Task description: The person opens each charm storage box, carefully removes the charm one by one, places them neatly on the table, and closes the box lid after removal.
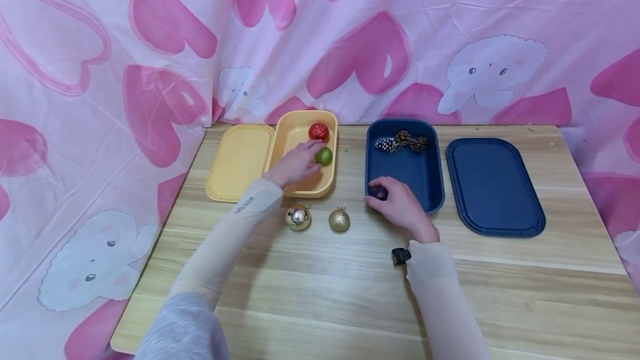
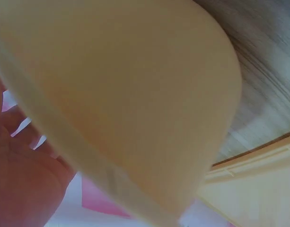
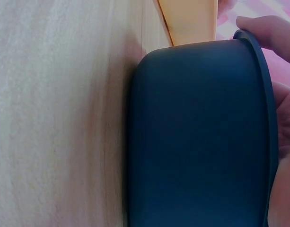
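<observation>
In the head view my left hand (image 1: pixel 296 164) reaches over the yellow box (image 1: pixel 300 188), its fingers spread beside a glittery green bauble (image 1: pixel 325 156). A red bauble (image 1: pixel 318 131) lies behind it in the box. In the left wrist view, the box wall hides the fingertips of that hand (image 2: pixel 26 175). My right hand (image 1: pixel 397 204) is over the near left corner of the navy box (image 1: pixel 434 193), fingers loosely curved. Its thumb (image 3: pixel 270 33) overlaps the rim in the right wrist view. Several pine cones (image 1: pixel 403 138) lie at the far end of the navy box.
A shiny gold bauble (image 1: pixel 298 218) and a glittery gold one (image 1: pixel 339 220) sit on the wooden table (image 1: pixel 320 288) in front of the boxes. The yellow lid (image 1: pixel 240 163) lies left, the navy lid (image 1: pixel 495 185) right. A pink patterned curtain (image 1: pixel 340 32) hangs behind.
</observation>
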A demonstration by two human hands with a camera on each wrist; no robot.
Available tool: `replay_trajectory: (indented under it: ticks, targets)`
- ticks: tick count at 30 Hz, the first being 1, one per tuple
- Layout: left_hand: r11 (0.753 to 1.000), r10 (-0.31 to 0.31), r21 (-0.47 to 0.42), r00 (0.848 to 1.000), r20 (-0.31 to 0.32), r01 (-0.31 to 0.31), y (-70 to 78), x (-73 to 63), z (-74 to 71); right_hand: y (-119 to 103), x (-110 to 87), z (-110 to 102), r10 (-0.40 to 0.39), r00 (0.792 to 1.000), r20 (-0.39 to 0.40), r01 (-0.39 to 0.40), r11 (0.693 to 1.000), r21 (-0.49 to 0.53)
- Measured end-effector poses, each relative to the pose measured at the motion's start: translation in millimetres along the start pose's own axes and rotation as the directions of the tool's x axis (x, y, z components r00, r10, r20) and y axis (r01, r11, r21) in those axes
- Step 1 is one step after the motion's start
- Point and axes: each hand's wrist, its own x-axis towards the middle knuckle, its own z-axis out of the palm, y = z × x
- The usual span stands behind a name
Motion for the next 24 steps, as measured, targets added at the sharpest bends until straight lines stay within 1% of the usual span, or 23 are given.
replay_trajectory:
  ticks: [6, 9, 17, 24]
  targets:
    - [1.000, -0.016, 0.011, 1.000, 0.019, 0.016, 5.8, 4.4, 2.2, 2.2, 1.0, 0.5, -0.002, 1.000, 0.003, 0.002, 1.000, 0.003]
    - [1.000, -0.019, 0.016, 1.000, 0.018, 0.018, 7.8, 6.2, 3.0, 3.2, 1.3, 0.5, 0.000, 1.000, 0.003, 0.000, 1.000, 0.001]
    - [0.999, -0.029, 0.034, 1.000, 0.011, 0.029, 7.3, 10.9, 9.4, 3.3, 1.6, 0.9, -0.002, 1.000, 0.000, 0.002, 1.000, 0.000]
    - [0.998, -0.055, 0.036, 0.998, 0.016, 0.054, 8.0, 12.3, 13.5, 3.4, 1.2, 0.6, -0.004, 1.000, -0.007, 0.004, 1.000, 0.001]
